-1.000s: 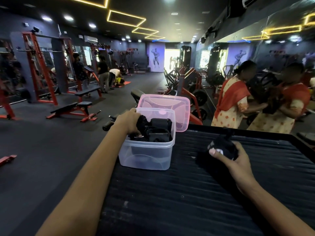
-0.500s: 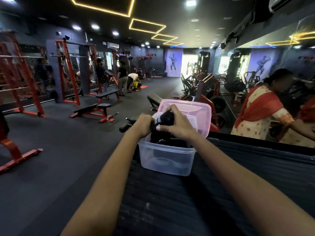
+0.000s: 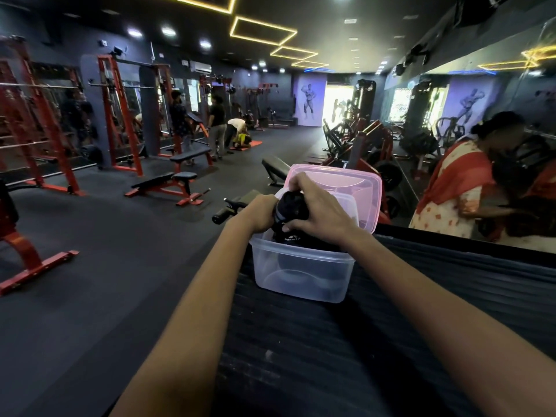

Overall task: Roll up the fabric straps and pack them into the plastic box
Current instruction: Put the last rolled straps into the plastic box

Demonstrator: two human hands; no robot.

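black rolled strap (image 3: 290, 207) upright over plastic box (image 3: 301, 272), right hand (image 3: 319, 206) gripping.

A second ago the right hand (image 3: 323, 210) is out on the black ribbed surface (image 3: 421, 311), well to the right of the plastic box (image 3: 301, 275), gripping a rolled strap (image 3: 290, 206). Now it is over the box's open top, meeting the left hand (image 3: 261, 213), the roll between them above the straps already inside.

A gym: red racks (image 3: 120, 115), benches (image 3: 168, 183), a bodybuilder mural (image 3: 309, 99), wall mirrors (image 3: 481, 115) and rubber flooring (image 3: 90, 266).
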